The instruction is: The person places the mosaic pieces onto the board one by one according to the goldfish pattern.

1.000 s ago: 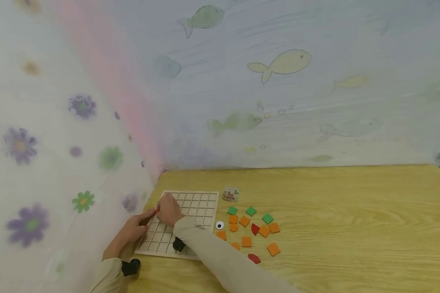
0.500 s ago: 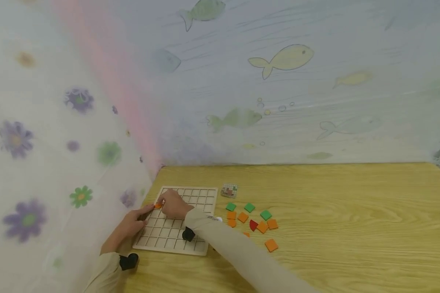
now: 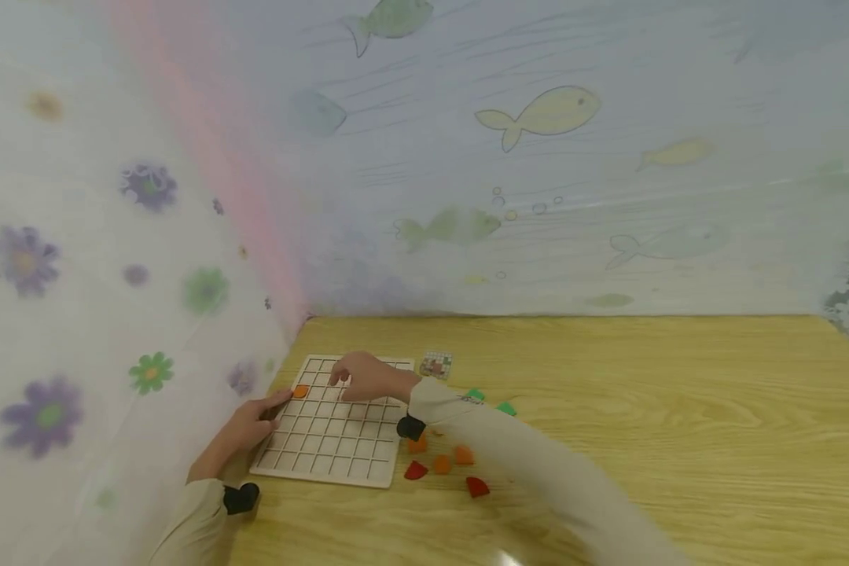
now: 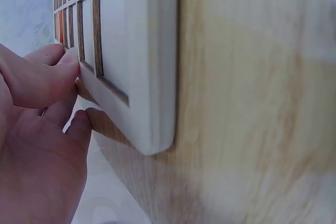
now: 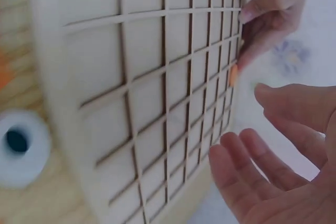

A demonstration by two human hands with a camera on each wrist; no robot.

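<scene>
A pale wooden grid board point(image 3: 325, 467) lies on the table in the head view. One orange piece point(image 3: 300, 391) with a rounded side sits in a square at the board's left edge. My left hand point(image 3: 250, 424) rests along that edge, its fingertips right beside the orange piece. In the left wrist view the thumb point(image 4: 44, 80) touches the board's side. Over the upper middle of the board is my right hand point(image 3: 369, 377), fingers spread and loosely bent. Nothing sits between those fingers in the right wrist view.
Right of the board lie red quarter-round pieces point(image 3: 477, 486), orange pieces point(image 3: 442, 464) and green pieces point(image 3: 507, 409). A small patterned card point(image 3: 436, 363) is behind them. A white eye piece point(image 5: 38, 163) shows in the right wrist view. Walls stand left and behind.
My right hand has left the orange piece and moved right across the board. The orange piece now shows fully in its square. The left hand stays at the board's edge.
</scene>
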